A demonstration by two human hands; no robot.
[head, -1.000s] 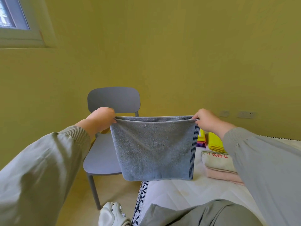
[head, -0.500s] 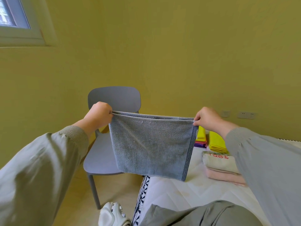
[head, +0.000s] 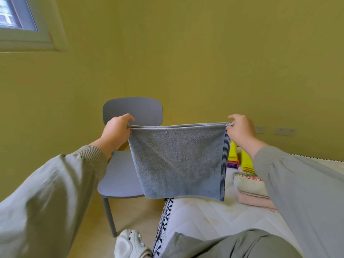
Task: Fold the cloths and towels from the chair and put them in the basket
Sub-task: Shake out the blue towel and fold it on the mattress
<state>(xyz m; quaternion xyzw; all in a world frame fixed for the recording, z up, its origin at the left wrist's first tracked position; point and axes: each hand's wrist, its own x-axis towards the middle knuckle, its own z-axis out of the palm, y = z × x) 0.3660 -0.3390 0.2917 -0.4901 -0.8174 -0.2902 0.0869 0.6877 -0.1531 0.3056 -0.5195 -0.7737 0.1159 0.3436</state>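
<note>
A grey towel (head: 178, 161), folded double, is held up above the mattress (head: 204, 218), in front of the chair (head: 121, 175). Its top corners are pinched by the left hand (head: 116, 130) and right hand (head: 240, 128); the rest hangs below them.

Grey towel (head: 178, 161), dk-striped edge

A home bedroom: quilted mattress (head: 204, 216) at five o'clock, plastic chair (head: 121, 175) at seven, window (head: 16, 15) at ten.
</note>
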